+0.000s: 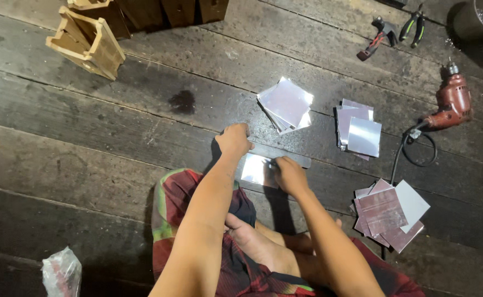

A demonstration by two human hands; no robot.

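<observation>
My left hand (234,139) presses down on the left end of a long dark metal ruler (291,158) lying across the plank floor. Under the ruler sits a shiny square metal sheet (254,169). My right hand (289,175) rests on that sheet, fingers closed as if around a small marking tool, which I cannot make out. My crossed legs in red plaid cloth are below the hands.
Stacks of shiny metal squares lie ahead (286,104), to the right (359,132) and at near right (390,213). A red electric drill (451,103) with cord, pliers (414,26), another hand tool (378,37), a wooden box frame (87,41) and a plastic bag (61,272) lie around.
</observation>
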